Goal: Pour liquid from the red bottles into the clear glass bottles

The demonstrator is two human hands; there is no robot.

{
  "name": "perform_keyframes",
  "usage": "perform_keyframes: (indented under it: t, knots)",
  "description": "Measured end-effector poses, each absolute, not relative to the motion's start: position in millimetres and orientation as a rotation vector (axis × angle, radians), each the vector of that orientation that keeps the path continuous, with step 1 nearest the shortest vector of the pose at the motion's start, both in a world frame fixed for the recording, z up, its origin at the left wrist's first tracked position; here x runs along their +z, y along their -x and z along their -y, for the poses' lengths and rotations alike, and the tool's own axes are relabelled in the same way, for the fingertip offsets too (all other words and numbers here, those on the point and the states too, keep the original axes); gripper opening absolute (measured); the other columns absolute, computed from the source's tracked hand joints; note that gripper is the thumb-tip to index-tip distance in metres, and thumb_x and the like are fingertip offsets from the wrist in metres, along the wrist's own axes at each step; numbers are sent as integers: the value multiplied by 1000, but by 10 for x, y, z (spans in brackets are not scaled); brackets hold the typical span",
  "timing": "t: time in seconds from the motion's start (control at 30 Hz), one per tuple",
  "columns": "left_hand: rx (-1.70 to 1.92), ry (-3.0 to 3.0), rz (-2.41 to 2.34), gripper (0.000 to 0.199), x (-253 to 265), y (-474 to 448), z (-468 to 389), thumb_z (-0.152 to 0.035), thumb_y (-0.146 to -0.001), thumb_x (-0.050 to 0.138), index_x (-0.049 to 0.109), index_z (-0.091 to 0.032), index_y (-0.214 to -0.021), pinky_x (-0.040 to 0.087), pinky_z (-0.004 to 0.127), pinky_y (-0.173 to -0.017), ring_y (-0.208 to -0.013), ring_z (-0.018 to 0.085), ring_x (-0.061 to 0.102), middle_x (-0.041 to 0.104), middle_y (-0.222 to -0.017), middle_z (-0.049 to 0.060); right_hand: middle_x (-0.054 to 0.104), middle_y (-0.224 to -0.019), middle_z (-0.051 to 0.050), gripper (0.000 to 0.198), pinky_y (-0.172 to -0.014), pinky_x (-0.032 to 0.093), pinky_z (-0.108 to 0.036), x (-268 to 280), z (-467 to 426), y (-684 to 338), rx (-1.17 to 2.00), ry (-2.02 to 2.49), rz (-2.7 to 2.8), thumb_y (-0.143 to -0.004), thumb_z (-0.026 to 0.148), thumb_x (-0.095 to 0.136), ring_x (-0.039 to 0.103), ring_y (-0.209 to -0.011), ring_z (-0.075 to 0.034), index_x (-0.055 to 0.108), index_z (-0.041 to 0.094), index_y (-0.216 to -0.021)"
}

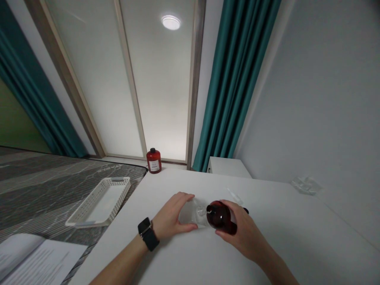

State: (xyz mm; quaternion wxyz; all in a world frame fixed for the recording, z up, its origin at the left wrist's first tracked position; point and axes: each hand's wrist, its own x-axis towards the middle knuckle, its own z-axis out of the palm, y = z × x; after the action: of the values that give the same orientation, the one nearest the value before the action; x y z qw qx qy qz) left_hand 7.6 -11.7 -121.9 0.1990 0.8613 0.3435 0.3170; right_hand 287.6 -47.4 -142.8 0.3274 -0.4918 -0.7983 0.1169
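Left hand (168, 217) grasping clear bottle (192, 212); right hand (245, 229) grasping dark-red bottle (222, 215), long axis tilted, neck (209, 209) pointing left.

Hands (166, 220) holding clear bottle (190, 213), tilted dark-red bottle (222, 218)

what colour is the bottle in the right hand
The bottle is dark reddish-brown, best seen in the head view.

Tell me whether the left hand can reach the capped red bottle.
Probably not yet: the left hand holds the clear container, though nothing visible blocks the way to the capped red bottle.
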Motion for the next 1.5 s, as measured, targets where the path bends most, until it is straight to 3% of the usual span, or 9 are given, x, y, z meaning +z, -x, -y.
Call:
perform_keyframes:
  t: [0.23, 0.77, 1.0, 1.5]
  knots:
    - [857, -2365, -965, 66, -1215, -86, 124, -39, -74, 77, 47, -21, -131, 48, 44, -97, -110, 29, 57, 60, -118, 11, 63, -129, -9, 74, -99, 49, -54, -1397, 472, -2915, 247, 1240, 2132, -66, 25, 78, 61, -116, -35, 48, 29, -134]
    - [903, -2355, -946, 64, -1236, -93, 117, -38, -72, 80, 50, -19, -125, 50, 39, -91, -101, 26, 61, 63, -111, 9, 61, -133, -12, 78, -98, 51, -51, -1345, 464, -2880, 184, 1227, 2231, -68, 23, 74, 59, -120, -35, 43, 25, -140]
    - [902, -2324, -963, 63, -1244, -91, 120, -38, -71, 80, 51, -20, -124, 50, 39, -90, -101, 26, 61, 64, -110, 8, 58, -137, -14, 93, -96, 51, -54, -1389, 424, -2873, 139, 1291, 2247, -63, 30, 83, 60, -118, -38, 38, 26, -145]
    - [952, -2272, -916, 66, -1272, -129, 122, -37, -70, 83, 51, -17, -124, 50, 38, -89, -98, 25, 62, 64, -108, 8, 61, -133, -14, 82, -92, 55, -43, -1313, 422, -2939, 27, 1211, 2327, -70, 27, 75, 63, -115, -33, 39, 22, -143]
